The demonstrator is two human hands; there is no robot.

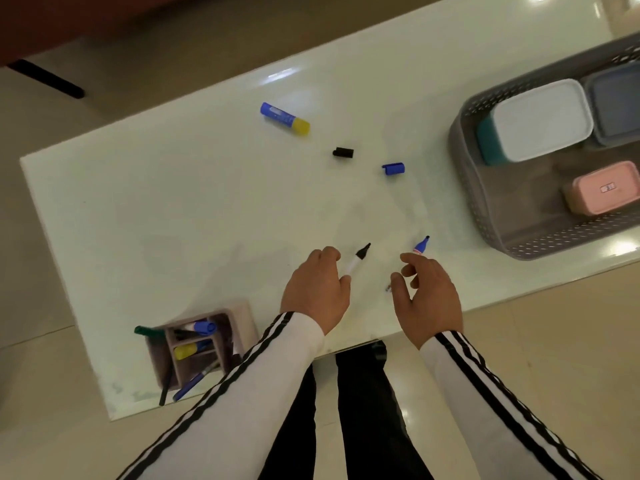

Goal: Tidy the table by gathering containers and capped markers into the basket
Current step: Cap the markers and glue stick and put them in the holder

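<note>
Left hand [317,289] is curled round the black marker [360,256], right hand [427,296] pinching the blue marker [421,244]; black cap [343,152] and blue cap [393,168] lie well away; bare tips could easily ink the table [173,202], or go uncapped into the basket [485,209].

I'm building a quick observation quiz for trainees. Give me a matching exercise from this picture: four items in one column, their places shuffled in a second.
Things:
1. black marker
2. pink container
3. black cap
4. green marker

Places:
A. inside the basket
B. sticking out of the pen holder
C. lying loose on the table
D. held in the left hand

Pairs: 1-D, 2-A, 3-C, 4-B
</note>
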